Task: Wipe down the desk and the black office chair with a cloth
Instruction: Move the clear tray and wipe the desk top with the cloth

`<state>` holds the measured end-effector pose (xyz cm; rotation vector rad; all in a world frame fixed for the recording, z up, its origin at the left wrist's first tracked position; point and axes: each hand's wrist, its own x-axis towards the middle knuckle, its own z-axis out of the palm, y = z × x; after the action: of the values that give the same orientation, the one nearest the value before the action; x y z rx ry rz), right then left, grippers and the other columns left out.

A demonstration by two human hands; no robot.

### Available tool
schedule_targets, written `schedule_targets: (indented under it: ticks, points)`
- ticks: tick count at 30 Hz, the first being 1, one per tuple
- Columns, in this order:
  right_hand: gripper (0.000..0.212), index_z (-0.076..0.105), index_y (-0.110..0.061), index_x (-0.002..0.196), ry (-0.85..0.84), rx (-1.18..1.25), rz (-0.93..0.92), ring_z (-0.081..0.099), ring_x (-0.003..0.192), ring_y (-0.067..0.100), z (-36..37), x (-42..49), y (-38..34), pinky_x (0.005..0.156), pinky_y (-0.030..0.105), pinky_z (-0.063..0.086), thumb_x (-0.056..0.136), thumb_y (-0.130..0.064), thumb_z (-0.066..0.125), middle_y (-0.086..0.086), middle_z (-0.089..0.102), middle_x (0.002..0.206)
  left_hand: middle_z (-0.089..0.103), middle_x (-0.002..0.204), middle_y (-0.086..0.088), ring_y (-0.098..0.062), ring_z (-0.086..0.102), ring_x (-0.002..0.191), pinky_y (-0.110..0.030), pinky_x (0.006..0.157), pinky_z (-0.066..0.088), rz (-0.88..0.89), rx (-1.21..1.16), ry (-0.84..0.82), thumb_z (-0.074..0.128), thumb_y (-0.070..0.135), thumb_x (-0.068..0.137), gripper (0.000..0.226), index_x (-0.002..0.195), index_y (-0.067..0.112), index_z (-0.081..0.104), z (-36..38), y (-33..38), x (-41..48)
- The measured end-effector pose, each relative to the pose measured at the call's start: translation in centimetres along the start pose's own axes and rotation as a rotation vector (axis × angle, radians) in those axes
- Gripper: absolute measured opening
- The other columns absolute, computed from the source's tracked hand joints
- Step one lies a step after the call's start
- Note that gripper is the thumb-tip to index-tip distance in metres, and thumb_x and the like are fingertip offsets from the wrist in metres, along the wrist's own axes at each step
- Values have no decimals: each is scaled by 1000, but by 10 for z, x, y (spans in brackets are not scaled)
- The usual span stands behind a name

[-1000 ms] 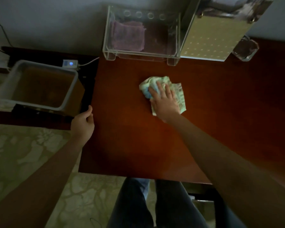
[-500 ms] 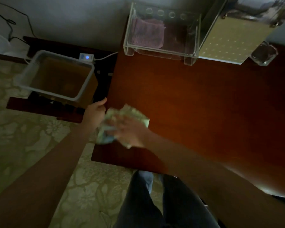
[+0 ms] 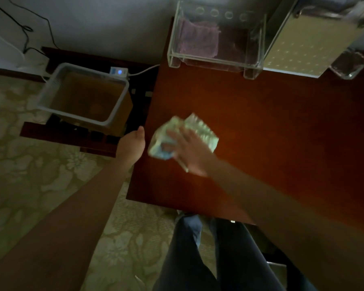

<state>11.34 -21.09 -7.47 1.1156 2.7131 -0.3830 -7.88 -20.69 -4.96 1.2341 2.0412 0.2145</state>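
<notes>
Right hand (image 3: 192,156), fingers spread flat on the cloth (image 3: 202,128), has swept it from the left corner of the desk (image 3: 261,133) back inward, so wiping continues; left hand (image 3: 131,143) rests at the edge, fingers hidden.

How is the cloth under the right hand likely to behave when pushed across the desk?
Probably floppy: the cloth lies crumpled in folds under the right hand. It likely slides easily on the smooth desk but may bunch.
</notes>
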Motion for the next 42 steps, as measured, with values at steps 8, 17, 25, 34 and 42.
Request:
schedule_targets:
  ticks: [8,17,25,34,42]
  points:
    - [56,27,-36,144,-85,-56,150,34,138,30,38,-131,-26,110,49,18,90,-44,39,1,33,152,17,156,-14,-29,13,144,-46,116,16,378,407,52,31,40,100,57,149,15,19,60,60,-40]
    - [56,14,-37,148,-16,168,983,24,142,29,51,-269,30,112,41,20,93,-46,18,0,19,156,8,158,-13,-29,12,145,-45,117,17,548,613,-156,31,45,99,61,151,18,12,109,110,-74]
    - [92,9,-38,150,74,361,1201,-4,147,26,68,-332,50,118,42,5,72,-72,-28,-4,-2,159,6,158,-13,-29,12,145,-43,116,19,655,676,-235,34,43,99,62,151,18,11,151,162,-100]
    - [63,35,-34,144,161,425,1215,19,143,32,80,-389,126,114,48,16,91,-60,15,2,25,155,6,158,-13,-30,13,145,-43,115,20,679,730,-262,36,42,99,63,151,17,12,224,239,-133]
    - [81,14,-41,148,162,354,1141,2,147,24,83,-466,238,116,40,-2,80,-68,-19,-4,6,159,7,158,-13,-29,11,145,-45,117,18,627,768,-213,34,45,98,63,151,18,12,301,321,-166]
